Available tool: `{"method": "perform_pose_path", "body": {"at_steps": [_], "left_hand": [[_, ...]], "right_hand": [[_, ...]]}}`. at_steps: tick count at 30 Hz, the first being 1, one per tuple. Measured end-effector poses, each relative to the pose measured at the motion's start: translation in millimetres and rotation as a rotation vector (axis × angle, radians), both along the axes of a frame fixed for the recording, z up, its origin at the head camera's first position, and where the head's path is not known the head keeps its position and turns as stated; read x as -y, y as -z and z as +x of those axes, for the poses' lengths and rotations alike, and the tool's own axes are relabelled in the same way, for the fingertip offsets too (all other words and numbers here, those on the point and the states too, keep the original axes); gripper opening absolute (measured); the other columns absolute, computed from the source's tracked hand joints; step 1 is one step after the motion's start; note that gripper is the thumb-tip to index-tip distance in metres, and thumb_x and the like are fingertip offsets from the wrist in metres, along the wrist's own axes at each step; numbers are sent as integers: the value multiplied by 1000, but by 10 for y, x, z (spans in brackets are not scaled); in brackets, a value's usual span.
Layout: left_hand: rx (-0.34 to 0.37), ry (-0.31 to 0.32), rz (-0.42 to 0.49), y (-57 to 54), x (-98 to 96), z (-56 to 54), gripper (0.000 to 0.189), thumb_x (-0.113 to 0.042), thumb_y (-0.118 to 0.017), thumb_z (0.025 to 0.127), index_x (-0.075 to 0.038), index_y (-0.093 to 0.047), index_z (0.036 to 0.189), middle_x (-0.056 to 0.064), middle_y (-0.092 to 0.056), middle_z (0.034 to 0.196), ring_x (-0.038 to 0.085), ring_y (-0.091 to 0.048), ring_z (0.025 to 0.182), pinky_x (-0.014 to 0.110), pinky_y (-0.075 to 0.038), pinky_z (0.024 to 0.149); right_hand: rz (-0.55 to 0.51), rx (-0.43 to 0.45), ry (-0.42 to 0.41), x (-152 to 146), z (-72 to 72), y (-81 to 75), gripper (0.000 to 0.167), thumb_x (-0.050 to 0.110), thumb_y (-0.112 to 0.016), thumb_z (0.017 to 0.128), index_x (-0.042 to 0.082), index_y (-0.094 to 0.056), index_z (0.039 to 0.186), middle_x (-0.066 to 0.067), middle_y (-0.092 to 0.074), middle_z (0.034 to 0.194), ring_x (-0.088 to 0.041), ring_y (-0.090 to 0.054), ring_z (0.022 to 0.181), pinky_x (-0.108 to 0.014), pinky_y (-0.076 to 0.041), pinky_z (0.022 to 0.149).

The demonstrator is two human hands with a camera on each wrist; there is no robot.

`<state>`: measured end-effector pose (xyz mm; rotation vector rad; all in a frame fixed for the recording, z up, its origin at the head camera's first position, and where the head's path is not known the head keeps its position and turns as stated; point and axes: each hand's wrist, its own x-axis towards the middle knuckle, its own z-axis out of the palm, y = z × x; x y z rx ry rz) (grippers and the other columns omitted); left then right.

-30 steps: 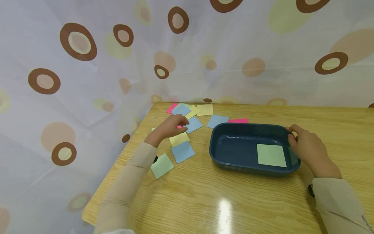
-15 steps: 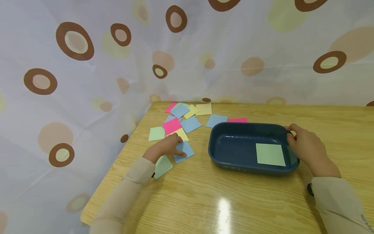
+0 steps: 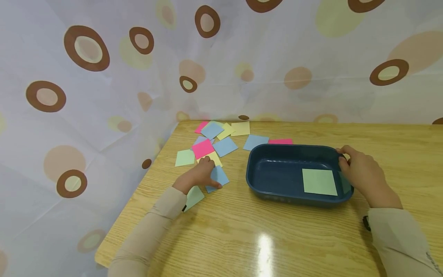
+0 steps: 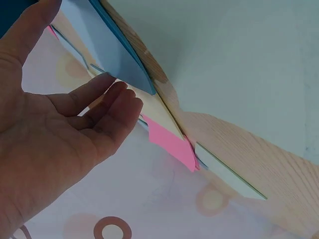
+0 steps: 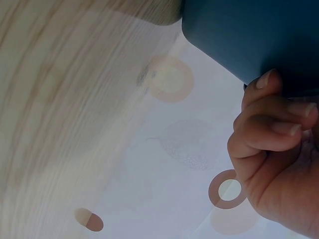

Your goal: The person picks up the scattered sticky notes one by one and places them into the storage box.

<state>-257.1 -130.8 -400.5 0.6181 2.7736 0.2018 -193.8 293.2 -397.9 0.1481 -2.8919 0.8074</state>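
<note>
My left hand (image 3: pixel 198 175) is over a blue sticky note (image 3: pixel 220 177) at the near end of a scatter of notes. Its thumb tip lies at the note's near corner and its bent fingertips at the far edge. In the left wrist view, a gap separates thumb and fingers, and the fingertips (image 4: pixel 107 77) lie close against the blue note (image 4: pixel 107 50). My right hand (image 3: pixel 365 177) grips the right end of a dark blue rectangular tub (image 3: pixel 273 173). One pale green note (image 3: pixel 319 182) lies flat inside it. The right wrist view shows curled fingers at the tub's wall (image 5: pixel 239 45).
Pink (image 3: pixel 203 149), yellow, blue and green notes lie partly overlapping at the table's left back. A pink note (image 3: pixel 281 141) and a blue note (image 3: pixel 256 142) lie behind the tub. A patterned curtain (image 3: pixel 242 61) borders the table (image 3: pixel 242 238) at back and left.
My left hand has come down and toward me, from over the middle of the scattered notes to the near blue one. The right hand keeps its hold on the tub.
</note>
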Motion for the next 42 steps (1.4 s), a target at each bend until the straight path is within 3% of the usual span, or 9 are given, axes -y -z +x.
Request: {"method": "perform_pose_path", "body": {"at_steps": [14,20,25,30,35,42], "left_hand": [[-68,31,-71,-9,-54,62,63,-37,-80,77,5,-49,113,13,-47,99,27,-43,91,40,-40,81],[-89,46,-66,-2,-66,103,67,-34,-78,79,8,-49,122,17,-46,107,28,-45,93,43,-42,84],[-115,95,-65,-1,-70,121,69,-32,-75,80,10,-48,128,22,-45,118,31,-40,100,43,-40,86],[-174,152,-108,7,-58,106,59,-35,-71,79,7,-56,117,19,-50,111,29,-39,94,38,-38,83],[-175,165,-137,-2,-52,85,56,-39,-71,79,5,-59,111,15,-48,101,26,-36,89,36,-36,79],[-205,140,-175,-41,-51,66,73,-44,-71,81,4,-50,132,17,-49,121,31,-40,106,45,-32,91]], "right_hand": [[0,15,-1,16,11,-15,35,10,-40,99,-6,-45,129,-4,-48,59,-17,-37,43,-29,-29,40],[-2,22,4,23,6,-7,35,10,-41,99,-7,-45,129,-5,-49,61,-17,-38,44,-29,-29,41],[-1,20,3,23,10,-10,35,10,-40,100,-7,-45,130,-5,-47,60,-17,-37,44,-29,-29,41],[-1,16,5,16,9,3,35,10,-40,100,-7,-45,130,-4,-46,59,-17,-36,43,-29,-28,41],[-2,7,2,8,4,17,35,10,-40,100,-7,-45,130,-4,-46,58,-16,-36,42,-29,-28,40],[2,9,8,4,-1,11,36,10,-40,99,-6,-45,130,-4,-46,59,-17,-37,43,-29,-29,40]]}}
